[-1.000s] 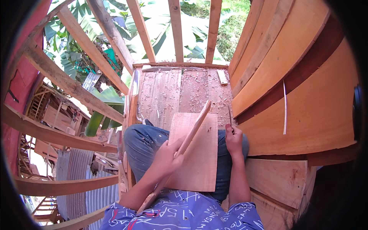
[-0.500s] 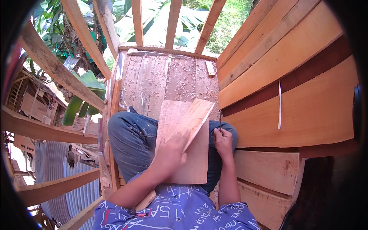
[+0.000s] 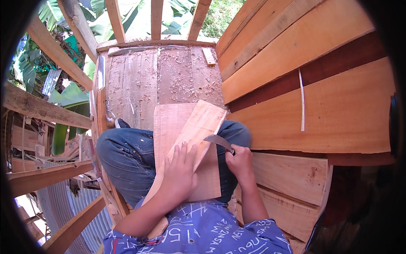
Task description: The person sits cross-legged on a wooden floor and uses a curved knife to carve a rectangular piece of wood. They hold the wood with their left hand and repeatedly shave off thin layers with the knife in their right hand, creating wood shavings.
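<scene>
Across my lap lies a wide flat board (image 3: 163, 122), with a narrower wooden board (image 3: 203, 120) slanting over it. My left hand (image 3: 179, 171) holds the narrower board, its fingers spread over the top face and the thumb side at the right edge. My right hand (image 3: 240, 161) is closed round a knife handle, mostly hidden in the fist. The curved knife blade (image 3: 220, 142) points left, its tip at the right edge of the narrower board. Whether the tip touches the wood or hovers just above it, I cannot tell.
Wood shavings (image 3: 177, 72) litter the plank floor ahead, where a small wood offcut (image 3: 208, 56) lies. Broad planks (image 3: 313, 114) form the right side, with a pale thin strip (image 3: 302, 99) on them. Wooden slats (image 3: 46, 108) fence the left; corrugated sheets (image 3: 84, 216) show beyond.
The knife has swung from upright beside my right knee to the narrower board's edge, its blade pointing left. The view has shifted, so the surroundings sit differently. My left hand stays on the board.
</scene>
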